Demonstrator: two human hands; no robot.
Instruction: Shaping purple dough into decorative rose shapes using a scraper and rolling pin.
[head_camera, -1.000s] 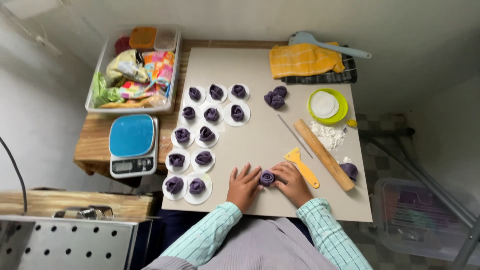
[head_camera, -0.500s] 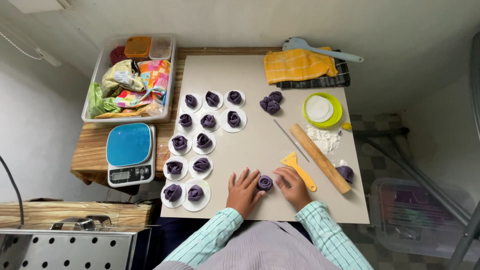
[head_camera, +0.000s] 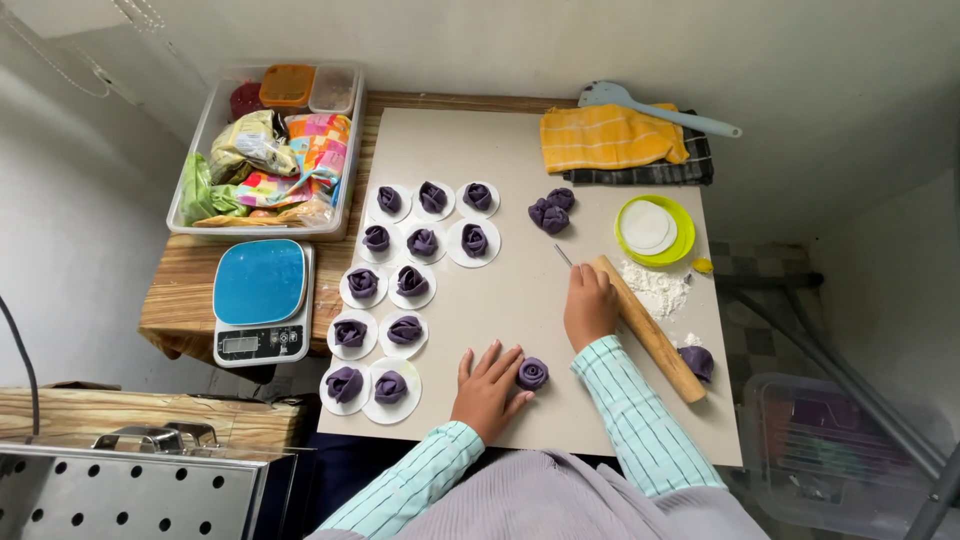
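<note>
Resting flat on the pale work mat (head_camera: 520, 150), the left hand (head_camera: 489, 385) lies with fingers spread and their tips touching a purple dough rose (head_camera: 532, 373), as if to steady the soft piece on the smooth surface; it grips nothing. The right hand (head_camera: 590, 305) sits farther up the mat from that rose, fingers curled down just beside the wooden rolling pin (head_camera: 648, 328) and near the end of a thin metal skewer (head_camera: 564, 256); whether it pinches anything underneath cannot be told from above. The rose itself is a small coil of matte, layered petals, lying bare on the mat near the person's edge. To the left of it, finished roses (head_camera: 420, 242) sit each on its own white paper round, laid out in neat rows, probably so the sticky dough does not cling. Beyond the rolling pin, away from the rose, lie a dusting of white flour (head_camera: 655, 285), a green dish (head_camera: 682, 238) holding white paper rounds, and a plain lump of purple dough (head_camera: 697, 361). Farther up the mat are unshaped purple pieces (head_camera: 551, 210) and a folded yellow cloth (head_camera: 610, 135). Off the mat's left edge stands a blue-topped kitchen scale (head_camera: 261, 295).
</note>
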